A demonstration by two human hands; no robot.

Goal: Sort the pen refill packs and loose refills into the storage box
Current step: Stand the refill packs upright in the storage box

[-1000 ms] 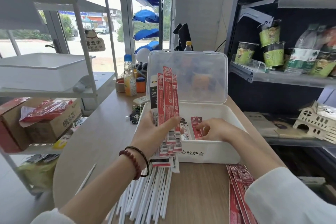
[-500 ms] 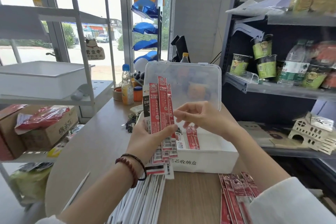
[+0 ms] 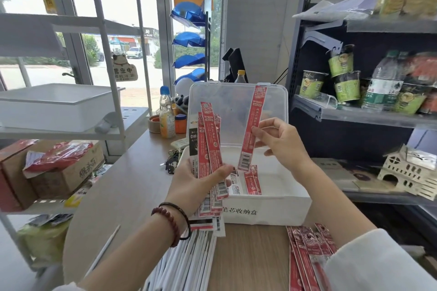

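While the left hand (image 3: 196, 186) grips fanned red refill packs (image 3: 209, 142), the right hand (image 3: 281, 142) should lay its pinched pack (image 3: 251, 130) flat in the white plastic storage box (image 3: 267, 211).

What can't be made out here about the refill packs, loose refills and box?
Head view:
Held packs in the left hand: count unclear, they overlap.
Loose white refills: cut by the bottom edge, partly behind the left forearm.
Red packs on the table: hidden under the right sleeve.
Print on the pack in the right hand: too small.
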